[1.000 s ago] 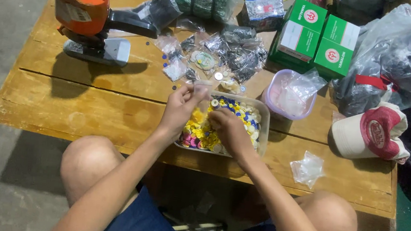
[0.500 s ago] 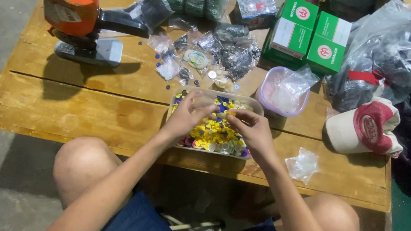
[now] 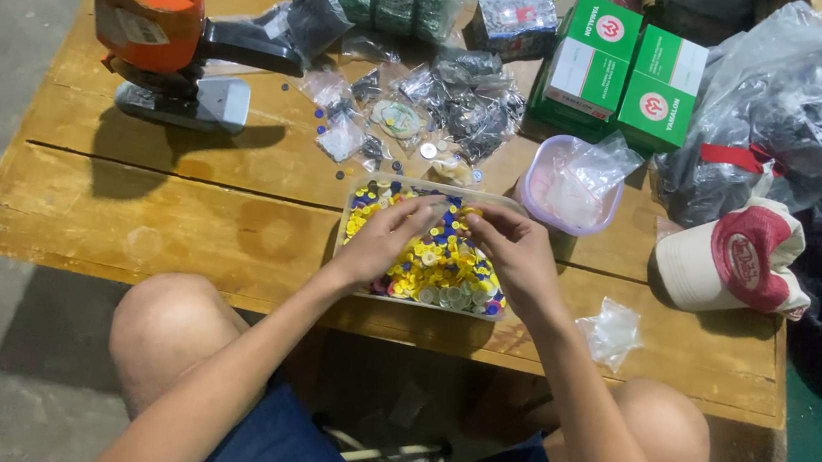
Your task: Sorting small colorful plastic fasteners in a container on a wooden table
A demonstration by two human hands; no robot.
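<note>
- Yellow and blue buttons (image 3: 433, 263) fill the clear tray (image 3: 354, 200), centre frame
- left hand (image 3: 385, 239) and right hand (image 3: 519, 257) both dig in; can't tell what either pinches
- orange press (image 3: 151, 10) sits upper left

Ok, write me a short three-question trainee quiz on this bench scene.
1. True or false: both the left hand and the right hand are over the clear tray of small coloured pieces.
2. Which sits on the wooden table at its far left? A) the orange and black press machine B) the green boxes C) the red and cream cap
3. What lies inside the pale purple bowl?

Key: 1 true. 2 A. 3 A crumpled clear plastic bag.
</note>
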